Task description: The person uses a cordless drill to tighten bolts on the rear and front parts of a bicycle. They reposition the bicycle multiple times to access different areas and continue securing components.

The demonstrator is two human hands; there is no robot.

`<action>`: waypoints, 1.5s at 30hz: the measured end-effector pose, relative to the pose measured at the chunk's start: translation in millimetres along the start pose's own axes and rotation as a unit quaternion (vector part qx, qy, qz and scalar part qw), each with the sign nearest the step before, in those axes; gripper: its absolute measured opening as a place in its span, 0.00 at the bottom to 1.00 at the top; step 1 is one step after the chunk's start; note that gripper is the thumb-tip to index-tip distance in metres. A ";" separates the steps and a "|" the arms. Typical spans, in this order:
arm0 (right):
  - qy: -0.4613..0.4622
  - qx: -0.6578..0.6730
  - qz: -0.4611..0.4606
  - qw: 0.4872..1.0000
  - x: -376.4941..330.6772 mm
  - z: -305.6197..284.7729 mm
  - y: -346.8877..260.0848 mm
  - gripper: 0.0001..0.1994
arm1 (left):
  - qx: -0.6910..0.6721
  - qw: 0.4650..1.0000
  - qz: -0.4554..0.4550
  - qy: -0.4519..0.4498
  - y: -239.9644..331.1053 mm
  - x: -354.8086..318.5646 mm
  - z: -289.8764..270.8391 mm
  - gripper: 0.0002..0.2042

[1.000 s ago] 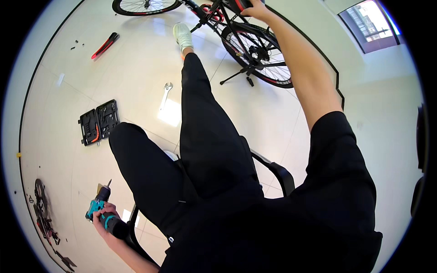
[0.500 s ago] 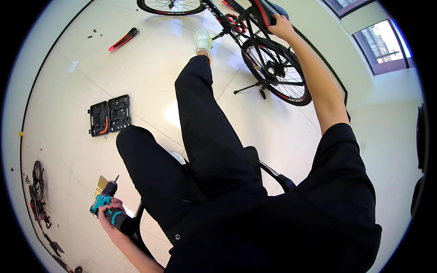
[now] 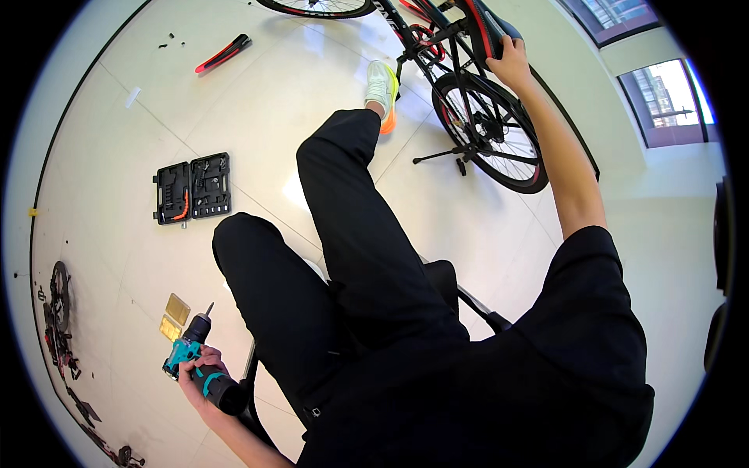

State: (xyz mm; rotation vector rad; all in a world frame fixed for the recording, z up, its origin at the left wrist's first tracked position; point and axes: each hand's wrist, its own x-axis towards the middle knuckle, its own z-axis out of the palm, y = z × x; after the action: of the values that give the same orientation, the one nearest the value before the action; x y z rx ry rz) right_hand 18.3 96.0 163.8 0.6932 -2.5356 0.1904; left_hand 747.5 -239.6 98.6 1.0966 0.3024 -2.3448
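My left hand (image 3: 204, 370) is wrapped round the grip of a teal and black cordless drill (image 3: 187, 347), whose bit points up and away from me. At the upper right, my right hand (image 3: 511, 64) is closed on the black and red saddle (image 3: 482, 33) of a bicycle. The black bicycle (image 3: 464, 86) stands on the floor with its kickstand (image 3: 441, 154) down; its front wheel (image 3: 328, 6) is cut off by the picture's upper edge. My foot in a white shoe (image 3: 380, 87) is beside the frame.
An open black tool case (image 3: 211, 186) lies on the tiled floor, with an open gold box (image 3: 178, 310) nearer the drill. A red and black mudguard-like piece (image 3: 224, 54) lies farther off. Bicycle parts (image 3: 61, 312) line the left side. A black chair arm (image 3: 484, 310) is beside me.
The view has shifted slightly, so most things sit a little farther right. My raised foot has turned and moved nearer the bicycle. Both hands keep their holds.
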 end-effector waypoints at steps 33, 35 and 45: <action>-0.274 -0.044 0.216 0.936 -142.9 -79.3 96.5 0.59 | -0.026 0.999 -0.022 -0.020 3.0 1.2 -4.0 0.20; -0.264 -0.101 0.169 0.944 -185.1 -92.0 84.2 0.59 | -0.040 0.999 -0.024 -0.023 5.6 2.2 -7.2 0.21; -0.149 -0.114 0.099 0.977 -284.3 -112.9 71.2 0.39 | -0.019 0.998 -0.055 -0.033 4.4 0.7 -3.7 0.21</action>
State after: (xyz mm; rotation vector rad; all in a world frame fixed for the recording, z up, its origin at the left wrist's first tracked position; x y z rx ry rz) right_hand 242.5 311.3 118.6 0.4039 -2.8526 -0.1494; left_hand 752.0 -242.1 95.7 1.0056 0.3905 -2.4566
